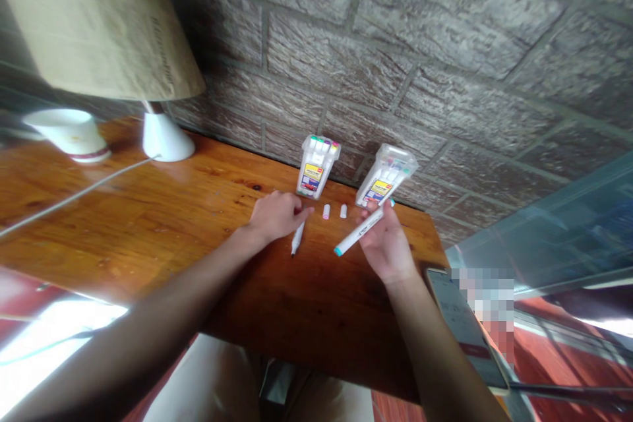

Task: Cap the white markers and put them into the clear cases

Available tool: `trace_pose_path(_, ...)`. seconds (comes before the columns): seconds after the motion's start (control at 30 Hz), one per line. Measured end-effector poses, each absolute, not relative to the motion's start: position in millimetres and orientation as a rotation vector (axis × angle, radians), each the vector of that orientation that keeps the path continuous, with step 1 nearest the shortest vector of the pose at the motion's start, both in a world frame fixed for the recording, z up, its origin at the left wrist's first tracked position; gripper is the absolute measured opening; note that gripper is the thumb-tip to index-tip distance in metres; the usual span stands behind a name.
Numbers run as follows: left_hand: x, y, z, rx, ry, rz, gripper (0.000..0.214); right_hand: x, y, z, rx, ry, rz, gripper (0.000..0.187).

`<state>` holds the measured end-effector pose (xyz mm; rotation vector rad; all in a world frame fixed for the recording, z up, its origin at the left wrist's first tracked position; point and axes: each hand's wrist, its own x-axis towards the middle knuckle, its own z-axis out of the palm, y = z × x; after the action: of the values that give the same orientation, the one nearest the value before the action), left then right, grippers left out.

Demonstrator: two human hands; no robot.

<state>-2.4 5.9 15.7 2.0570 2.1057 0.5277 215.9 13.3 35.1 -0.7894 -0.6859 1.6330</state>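
Note:
My left hand (277, 216) is curled low over the tabletop, thumb and fingers closed at the rear end of an uncapped white marker (297, 240) whose dark tip points toward me. Between my hands are two small white marker caps, a pink-marked cap (326, 211) and a second cap (343, 211). A white marker with teal ends (361, 231) is held slanted in the fingers of my right hand (388, 244), palm turned up. Behind them stand a clear marker case (311, 168) on the left and another case (383, 178) on the right, both containing several markers.
A lamp with a white base (167, 135) and beige shade (109, 26) stands at the left, its cord crossing the wooden table (198, 211). A paper cup (74, 135) is beside it. A phone-like device (465, 323) lies by the right edge. A brick wall (326, 66) rises behind.

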Motion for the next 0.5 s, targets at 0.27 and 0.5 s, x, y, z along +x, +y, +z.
trace_pose_path(0.27, 1.8, 5.5, 6.5, 2.003, 1.993, 0.6, 0.03, 217.2, 12.8, 43.9, -0.784, -0.876, 1.428, 0.039)
trace_pose_path(0.5, 1.6, 4.6, 16.1, 1.937, 1.76, 0.94, 0.032, 200.0, 41.6, 101.1, -0.628, -1.134, 0.932, 0.034)
